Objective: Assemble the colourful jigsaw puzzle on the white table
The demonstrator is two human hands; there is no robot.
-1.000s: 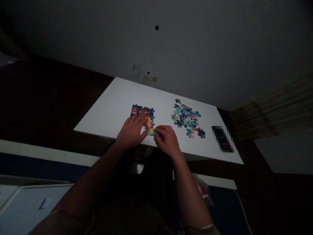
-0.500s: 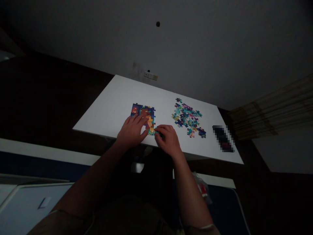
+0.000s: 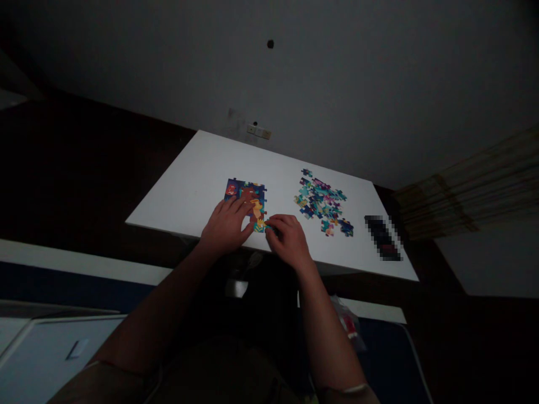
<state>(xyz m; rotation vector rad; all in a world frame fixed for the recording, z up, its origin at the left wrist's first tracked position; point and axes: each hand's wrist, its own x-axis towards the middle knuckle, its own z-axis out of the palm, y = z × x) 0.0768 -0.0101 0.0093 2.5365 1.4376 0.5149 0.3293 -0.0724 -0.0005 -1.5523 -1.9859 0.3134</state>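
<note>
1. White rectangular tabletop (image 3: 193, 179), seen from above in dim light; all work takes place on its near half.
2. Joined block of colourful cardboard jigsaw pieces (image 3: 246, 195), lying flat near the table's front edge. It forms a small rectangle with uneven edges, so only part of the picture appears assembled.
3. Left hand (image 3: 226, 226), palm down with the fingers spread flat over the lower left part of the joined block, pressing on it and not closed around anything.
4. Right hand (image 3: 288, 240), just beside the block's lower right corner. Its fingertips are drawn together there on what seems to be a small teal jigsaw piece (image 3: 269, 226); the piece is largely hidden, so whether it is pinched or merely pushed cannot be told.
5. Loose heap of teal, blue and pink jigsaw pieces (image 3: 322, 202), well apart to the right of the block and untouched. Judging by its size, most of the pieces remain unplaced.
6. Dark flat rectangular object (image 3: 383, 238), blurred, near the table's right end.
7. Pale wall socket plate (image 3: 259, 132), on the wall behind the table's far edge.
</note>
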